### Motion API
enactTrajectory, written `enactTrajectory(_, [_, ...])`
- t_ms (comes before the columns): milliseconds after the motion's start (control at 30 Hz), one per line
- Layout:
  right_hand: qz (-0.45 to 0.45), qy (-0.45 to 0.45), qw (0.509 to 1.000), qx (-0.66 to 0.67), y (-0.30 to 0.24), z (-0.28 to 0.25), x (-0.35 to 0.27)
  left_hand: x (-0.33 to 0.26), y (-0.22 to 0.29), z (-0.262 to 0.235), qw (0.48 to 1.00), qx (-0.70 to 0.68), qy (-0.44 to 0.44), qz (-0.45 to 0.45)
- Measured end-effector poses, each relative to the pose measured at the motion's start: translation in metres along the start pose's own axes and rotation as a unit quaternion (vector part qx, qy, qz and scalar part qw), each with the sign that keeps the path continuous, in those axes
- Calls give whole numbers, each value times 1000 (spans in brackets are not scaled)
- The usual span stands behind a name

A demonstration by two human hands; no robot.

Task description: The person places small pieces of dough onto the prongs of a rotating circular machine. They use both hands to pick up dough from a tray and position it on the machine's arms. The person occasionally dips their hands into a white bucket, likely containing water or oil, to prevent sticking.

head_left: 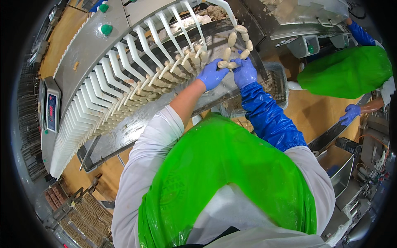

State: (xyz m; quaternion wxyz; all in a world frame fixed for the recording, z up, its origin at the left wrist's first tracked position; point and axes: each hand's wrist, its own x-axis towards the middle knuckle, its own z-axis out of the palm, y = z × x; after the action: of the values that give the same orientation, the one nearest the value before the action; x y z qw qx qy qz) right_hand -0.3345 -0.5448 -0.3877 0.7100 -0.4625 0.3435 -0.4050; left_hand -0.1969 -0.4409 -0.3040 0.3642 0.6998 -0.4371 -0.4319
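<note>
broadly, the biggest thing in the room was the long steel machine point(89, 41) curving up and away on the person's left, with a row of white hooks point(124, 78) fanned along its edge like comb teeth. pale sausage links point(165, 80) hung in loops over many of those hooks. a grey control panel point(50, 106) with a small dark screen sat on the machine's near left end. the person wore a bright green apron point(223, 177) over white sleeves, with a blue sleeve guard point(269, 118) on the right forearm. off to the right stood a co-worker in a green apron point(345, 72), one blue-gloved hand point(350, 113) hanging low. the left hand point(211, 74), in a blue glove, had its fingers curled around the lower end of a sausage string point(236, 47). the right hand point(245, 72), also gloved in blue, pinched the same string just beside it. the string looped up from both hands to the topmost hook, hanging over the steel trough.
</note>
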Motion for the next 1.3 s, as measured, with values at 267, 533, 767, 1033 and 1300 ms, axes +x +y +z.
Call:
enactTrajectory(267, [59,-18,991,121,-8,6,-29,-24,8,3,978,71,68,183])
enactTrajectory(533, [-21,-42,999,0,-85,25,-91,-68,11,-28,985,-8,75,158])
enactTrajectory(767, [-95,-49,983,-149,-102,33,-118,-86,5,-39,981,-116,81,135])
enactTrajectory(1033, [-173,57,949,-259,-89,-7,-116,-91,50,-36,980,-92,6,179])
enactTrajectory(1300, [-59,126,986,-95,-79,-22,-113,-69,51,-18,982,-158,-48,90])
